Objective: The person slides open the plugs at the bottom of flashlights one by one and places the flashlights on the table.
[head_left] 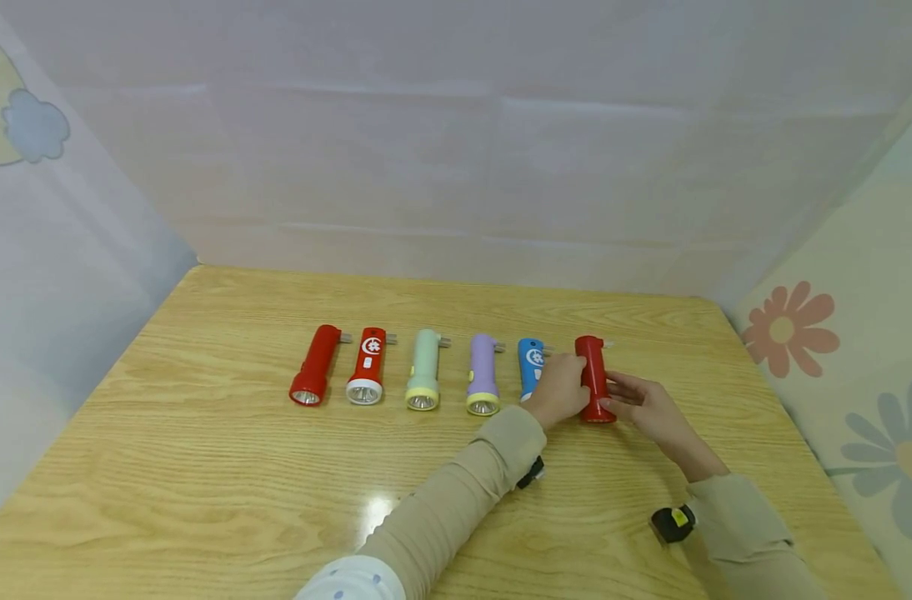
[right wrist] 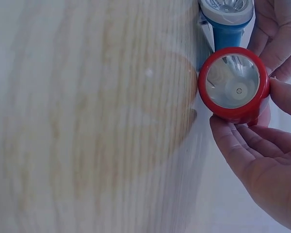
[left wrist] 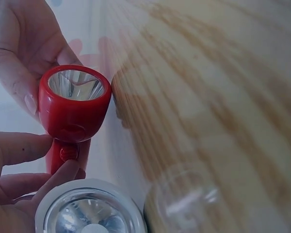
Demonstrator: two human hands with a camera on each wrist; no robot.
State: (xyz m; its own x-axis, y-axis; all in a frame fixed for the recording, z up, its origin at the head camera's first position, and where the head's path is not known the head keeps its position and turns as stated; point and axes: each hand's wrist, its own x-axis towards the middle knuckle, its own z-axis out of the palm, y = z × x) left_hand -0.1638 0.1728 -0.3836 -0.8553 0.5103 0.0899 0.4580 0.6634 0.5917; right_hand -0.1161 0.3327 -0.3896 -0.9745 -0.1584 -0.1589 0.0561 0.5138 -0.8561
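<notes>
A red flashlight (head_left: 593, 379) lies at the right end of a row of flashlights, its lens end toward me. My left hand (head_left: 561, 387) pinches its body from the left; in the left wrist view, a fingertip lies near the ribbed switch (left wrist: 69, 153). From the other side my right hand (head_left: 654, 412) grips it, thumb and fingers about the lens end, as the right wrist view shows. Just left of my left hand is a blue flashlight (head_left: 531, 367) with a white rim, partly covered by that hand. Prongs stick out sideways from the tail of the red one.
Leftward along the row on the wooden table (head_left: 201, 467) lie a purple flashlight (head_left: 483, 367), a mint green one (head_left: 425, 362), a red one with a white rim (head_left: 369, 358) and another plain red one (head_left: 321, 358). A pale sheet (head_left: 456, 183) hangs behind the table.
</notes>
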